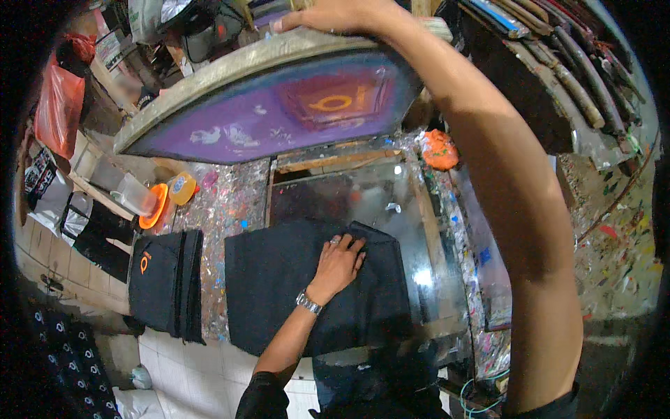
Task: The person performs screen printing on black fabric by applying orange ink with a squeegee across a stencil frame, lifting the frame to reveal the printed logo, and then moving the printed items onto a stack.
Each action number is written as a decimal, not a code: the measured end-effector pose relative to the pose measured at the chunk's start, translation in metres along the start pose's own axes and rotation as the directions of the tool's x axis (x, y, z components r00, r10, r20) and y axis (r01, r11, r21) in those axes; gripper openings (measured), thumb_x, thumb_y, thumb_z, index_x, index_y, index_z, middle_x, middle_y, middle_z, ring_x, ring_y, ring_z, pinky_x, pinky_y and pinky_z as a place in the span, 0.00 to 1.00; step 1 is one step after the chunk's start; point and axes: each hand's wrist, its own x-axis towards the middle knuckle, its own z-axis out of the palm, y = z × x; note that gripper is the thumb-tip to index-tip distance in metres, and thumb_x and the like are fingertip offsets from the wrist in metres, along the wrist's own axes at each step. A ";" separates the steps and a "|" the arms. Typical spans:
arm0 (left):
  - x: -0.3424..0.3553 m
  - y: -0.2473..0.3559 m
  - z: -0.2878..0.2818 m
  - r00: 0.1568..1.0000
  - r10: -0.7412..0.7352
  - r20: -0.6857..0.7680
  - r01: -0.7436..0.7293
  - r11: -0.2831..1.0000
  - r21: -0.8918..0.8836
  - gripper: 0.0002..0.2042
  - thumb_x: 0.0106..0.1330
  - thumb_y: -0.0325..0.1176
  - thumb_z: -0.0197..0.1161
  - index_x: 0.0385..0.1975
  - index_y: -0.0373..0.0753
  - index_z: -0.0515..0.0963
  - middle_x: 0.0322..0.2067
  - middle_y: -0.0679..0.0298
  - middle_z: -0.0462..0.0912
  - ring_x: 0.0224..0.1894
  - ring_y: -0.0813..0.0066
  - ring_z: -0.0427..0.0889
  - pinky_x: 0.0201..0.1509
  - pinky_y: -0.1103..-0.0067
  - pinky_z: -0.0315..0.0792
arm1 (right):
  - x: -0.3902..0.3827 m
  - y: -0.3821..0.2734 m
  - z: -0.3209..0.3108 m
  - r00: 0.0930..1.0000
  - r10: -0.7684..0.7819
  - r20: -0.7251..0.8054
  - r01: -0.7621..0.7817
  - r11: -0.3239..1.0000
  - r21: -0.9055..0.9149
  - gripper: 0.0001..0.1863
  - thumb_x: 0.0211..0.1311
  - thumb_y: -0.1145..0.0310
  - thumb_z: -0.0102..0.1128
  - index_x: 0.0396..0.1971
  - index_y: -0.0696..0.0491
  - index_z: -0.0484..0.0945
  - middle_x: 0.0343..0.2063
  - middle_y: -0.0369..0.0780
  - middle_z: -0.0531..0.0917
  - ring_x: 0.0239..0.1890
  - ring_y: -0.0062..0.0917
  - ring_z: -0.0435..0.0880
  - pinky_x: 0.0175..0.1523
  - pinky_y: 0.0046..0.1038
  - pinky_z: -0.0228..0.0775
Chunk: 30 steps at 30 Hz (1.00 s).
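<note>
My left hand [338,265], with a ring and a metal watch, lies on a black piece of cloth [279,286], fingers slightly spread. Beneath the cloth is a glass plate [377,192] framed in wood. My right arm reaches up the right side, and my right hand [342,15] is closed over the top edge of a screen printing frame [209,75]. That frame is tilted up beyond the cloth, its purple mesh [244,112] showing an orange mark at the right. Some of the right fingers are hidden behind the frame.
Folded black cloth pieces [160,286], one with an orange print, lie at the left. Beyond them are a yellow tub [183,188] and an orange dish [153,213]. An orange lump [440,149] sits right of the glass. Long wooden-handled tools [572,84] lie at the upper right.
</note>
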 end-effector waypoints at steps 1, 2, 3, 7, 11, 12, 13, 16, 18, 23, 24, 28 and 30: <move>0.010 0.001 0.001 0.989 0.069 -0.129 -0.063 0.997 0.051 0.21 0.68 0.39 0.58 0.60 0.47 0.73 0.68 0.54 0.62 0.69 0.46 0.59 0.67 0.50 0.57 | -0.002 0.001 -0.003 1.000 -0.001 0.000 0.001 1.000 0.007 0.39 0.53 0.34 0.56 0.41 0.60 0.84 0.47 0.55 0.82 0.52 0.47 0.81 0.57 0.41 0.71; 0.016 0.004 0.001 0.989 0.065 -0.131 -0.056 0.995 0.077 0.22 0.68 0.40 0.57 0.63 0.49 0.70 0.70 0.56 0.58 0.71 0.46 0.55 0.67 0.47 0.53 | -0.001 0.005 -0.003 1.000 -0.022 0.021 0.022 1.000 -0.018 0.39 0.54 0.34 0.56 0.42 0.61 0.83 0.48 0.54 0.82 0.52 0.46 0.81 0.57 0.40 0.71; 0.016 0.008 -0.001 0.989 0.061 -0.134 -0.047 0.993 0.104 0.24 0.68 0.42 0.57 0.65 0.52 0.68 0.71 0.57 0.54 0.72 0.45 0.50 0.67 0.43 0.50 | 0.008 0.016 0.024 0.965 -0.071 -0.251 0.066 0.997 -0.027 0.47 0.44 0.25 0.56 0.54 0.50 0.80 0.53 0.51 0.80 0.54 0.44 0.81 0.57 0.41 0.72; -0.026 0.027 0.004 0.999 -0.033 -0.043 0.035 0.998 0.044 0.28 0.67 0.46 0.59 0.68 0.54 0.64 0.73 0.59 0.52 0.74 0.45 0.46 0.69 0.40 0.41 | 0.007 0.013 0.017 0.994 -0.004 -0.106 0.005 1.000 0.005 0.44 0.43 0.27 0.59 0.48 0.51 0.84 0.48 0.49 0.84 0.53 0.42 0.82 0.58 0.40 0.72; -0.050 0.029 0.034 0.997 0.013 0.076 -0.017 0.998 0.058 0.33 0.66 0.60 0.52 0.71 0.60 0.59 0.74 0.59 0.49 0.74 0.43 0.45 0.69 0.38 0.38 | -0.004 0.006 -0.009 1.000 -0.022 0.015 0.023 1.000 -0.015 0.39 0.55 0.34 0.56 0.44 0.61 0.83 0.48 0.54 0.82 0.53 0.45 0.81 0.57 0.40 0.71; -0.050 0.031 0.041 0.998 0.010 0.063 -0.015 0.997 0.071 0.35 0.65 0.65 0.49 0.71 0.61 0.58 0.74 0.59 0.48 0.74 0.42 0.45 0.69 0.38 0.37 | -0.001 0.007 -0.008 1.000 0.002 0.016 -0.002 0.999 -0.032 0.39 0.55 0.34 0.56 0.44 0.61 0.83 0.49 0.53 0.82 0.53 0.45 0.81 0.58 0.40 0.71; -0.052 0.035 0.042 0.997 0.008 0.075 -0.013 0.998 0.067 0.35 0.65 0.65 0.49 0.71 0.61 0.58 0.74 0.59 0.48 0.74 0.43 0.45 0.69 0.38 0.37 | 0.000 0.005 -0.008 1.000 0.022 0.016 -0.021 0.998 -0.052 0.39 0.55 0.34 0.56 0.45 0.60 0.82 0.49 0.53 0.81 0.53 0.45 0.80 0.58 0.40 0.71; -0.064 0.049 0.040 0.995 -0.006 0.101 0.000 0.999 0.051 0.35 0.65 0.65 0.49 0.71 0.61 0.58 0.74 0.60 0.48 0.74 0.43 0.45 0.69 0.38 0.37 | -0.004 0.003 -0.005 0.999 0.010 0.042 -0.009 1.000 -0.027 0.40 0.55 0.34 0.55 0.46 0.60 0.82 0.50 0.53 0.81 0.54 0.46 0.80 0.58 0.41 0.71; -0.069 0.054 0.039 0.994 -0.026 0.105 0.022 0.999 0.039 0.35 0.65 0.65 0.49 0.71 0.61 0.58 0.74 0.60 0.48 0.74 0.43 0.45 0.69 0.38 0.36 | -0.005 0.005 -0.007 0.998 -0.060 0.022 0.060 0.998 -0.001 0.40 0.55 0.34 0.55 0.45 0.60 0.82 0.50 0.53 0.81 0.54 0.46 0.80 0.59 0.41 0.70; -0.063 0.056 0.040 0.997 0.014 0.075 -0.017 0.999 0.039 0.35 0.65 0.65 0.51 0.71 0.60 0.59 0.74 0.59 0.48 0.74 0.43 0.45 0.69 0.38 0.34 | 0.001 0.003 -0.001 1.000 -0.026 -0.005 0.026 0.999 -0.037 0.39 0.54 0.34 0.56 0.44 0.60 0.83 0.49 0.53 0.81 0.53 0.46 0.80 0.58 0.41 0.71; -0.066 0.055 0.042 0.997 0.012 0.077 -0.015 0.999 0.039 0.35 0.64 0.65 0.51 0.71 0.59 0.59 0.74 0.58 0.48 0.74 0.43 0.44 0.69 0.38 0.34 | 0.000 -0.001 0.004 1.000 0.000 0.019 0.001 1.000 -0.026 0.39 0.54 0.34 0.57 0.44 0.60 0.83 0.49 0.53 0.82 0.53 0.46 0.80 0.58 0.41 0.71; -0.072 0.052 0.015 0.984 -0.176 0.040 0.174 0.984 0.047 0.35 0.65 0.64 0.51 0.69 0.52 0.63 0.73 0.54 0.51 0.74 0.43 0.44 0.69 0.38 0.35 | -0.022 0.008 -0.014 1.000 -0.014 0.000 0.014 1.000 0.015 0.39 0.53 0.33 0.57 0.42 0.60 0.84 0.48 0.54 0.82 0.52 0.46 0.81 0.57 0.40 0.71; -0.103 0.022 0.015 0.947 -0.320 -0.001 0.319 0.943 0.095 0.37 0.64 0.64 0.52 0.70 0.52 0.61 0.74 0.54 0.49 0.75 0.42 0.41 0.68 0.37 0.33 | -0.015 0.001 -0.003 0.999 -0.035 -0.025 0.035 0.999 0.009 0.39 0.53 0.34 0.57 0.41 0.60 0.84 0.47 0.55 0.82 0.52 0.47 0.81 0.57 0.41 0.71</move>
